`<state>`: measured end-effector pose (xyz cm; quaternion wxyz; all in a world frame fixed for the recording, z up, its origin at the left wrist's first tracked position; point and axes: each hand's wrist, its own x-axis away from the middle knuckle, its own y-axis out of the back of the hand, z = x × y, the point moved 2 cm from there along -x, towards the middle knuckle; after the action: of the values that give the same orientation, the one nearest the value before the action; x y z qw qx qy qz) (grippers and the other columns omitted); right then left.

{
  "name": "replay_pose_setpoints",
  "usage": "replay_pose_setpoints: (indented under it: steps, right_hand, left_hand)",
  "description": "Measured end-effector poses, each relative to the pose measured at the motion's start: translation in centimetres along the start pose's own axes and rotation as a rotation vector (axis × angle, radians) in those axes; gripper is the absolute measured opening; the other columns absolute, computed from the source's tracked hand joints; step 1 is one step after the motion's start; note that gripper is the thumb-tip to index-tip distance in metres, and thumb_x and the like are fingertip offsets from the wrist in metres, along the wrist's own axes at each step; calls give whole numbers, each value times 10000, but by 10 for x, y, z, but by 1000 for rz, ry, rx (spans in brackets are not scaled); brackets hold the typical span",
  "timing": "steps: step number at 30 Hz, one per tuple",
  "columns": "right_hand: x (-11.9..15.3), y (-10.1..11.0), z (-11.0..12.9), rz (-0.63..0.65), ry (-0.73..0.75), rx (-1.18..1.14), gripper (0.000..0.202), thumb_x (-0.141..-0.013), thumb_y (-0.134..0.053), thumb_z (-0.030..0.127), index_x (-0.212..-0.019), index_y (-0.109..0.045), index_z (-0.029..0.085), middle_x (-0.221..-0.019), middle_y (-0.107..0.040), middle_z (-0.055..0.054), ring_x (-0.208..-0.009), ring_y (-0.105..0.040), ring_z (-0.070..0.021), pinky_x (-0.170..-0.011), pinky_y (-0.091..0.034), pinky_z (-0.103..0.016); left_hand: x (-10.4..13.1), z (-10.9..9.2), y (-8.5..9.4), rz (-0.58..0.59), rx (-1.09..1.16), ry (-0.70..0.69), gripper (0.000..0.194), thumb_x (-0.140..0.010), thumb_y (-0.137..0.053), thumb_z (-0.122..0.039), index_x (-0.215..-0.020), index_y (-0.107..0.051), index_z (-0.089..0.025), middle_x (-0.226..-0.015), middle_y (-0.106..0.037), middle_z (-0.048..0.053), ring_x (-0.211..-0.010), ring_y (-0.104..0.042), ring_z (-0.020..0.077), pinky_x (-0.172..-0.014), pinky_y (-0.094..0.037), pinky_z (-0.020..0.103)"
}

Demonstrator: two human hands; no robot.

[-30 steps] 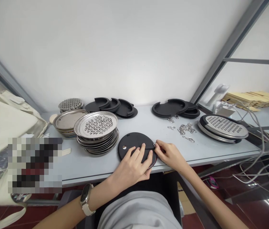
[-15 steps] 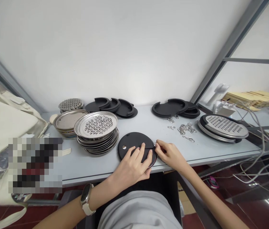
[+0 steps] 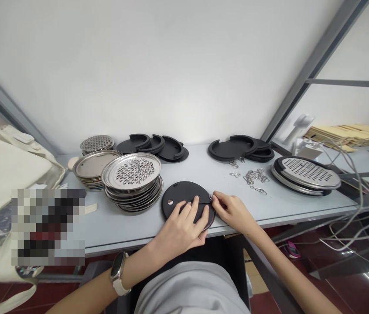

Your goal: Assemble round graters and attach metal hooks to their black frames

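A round black disc (image 3: pixel 184 190) with a small hole lies near the table's front edge. My left hand (image 3: pixel 184 224) rests on it with the fingers spread, pressing its top. At the disc's right edge, my right hand (image 3: pixel 232 211) pinches a small metal clip (image 3: pixel 211 197) between thumb and forefinger; most of the clip is hidden. Left of the disc stands a stack of metal grater plates (image 3: pixel 135 172). Several loose metal clips (image 3: pixel 254 176) are scattered behind my right hand.
Plain metal plates (image 3: pixel 96 165) are stacked at the left. Black ring holders (image 3: pixel 171 148) and more black holders (image 3: pixel 232 148) lie along the wall. An assembled grater pile (image 3: pixel 310 172) sits right, cream bags (image 3: pixel 8 161) far left, cables (image 3: pixel 361 196) far right.
My right hand has shifted very slightly left and up at the disc's edge, with the clip in its pinch. My left hand has stayed in place.
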<state>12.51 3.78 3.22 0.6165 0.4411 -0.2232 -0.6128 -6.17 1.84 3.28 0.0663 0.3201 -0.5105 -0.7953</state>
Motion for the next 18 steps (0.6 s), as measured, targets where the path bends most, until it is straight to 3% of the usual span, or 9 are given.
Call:
replay_pose_setpoints:
  steps: [18]
  right_hand:
    - [1, 0, -2, 2, 2, -37, 288, -895, -382, 286, -625, -309, 220, -492, -327, 71, -438, -328, -94, -483, -261, -223]
  left_hand:
    - [0, -2, 0, 10, -9, 6, 506, -898, -472, -332, -1362, -428, -136, -1379, -465, 193, -1121, -546, 289, -971, -395, 415]
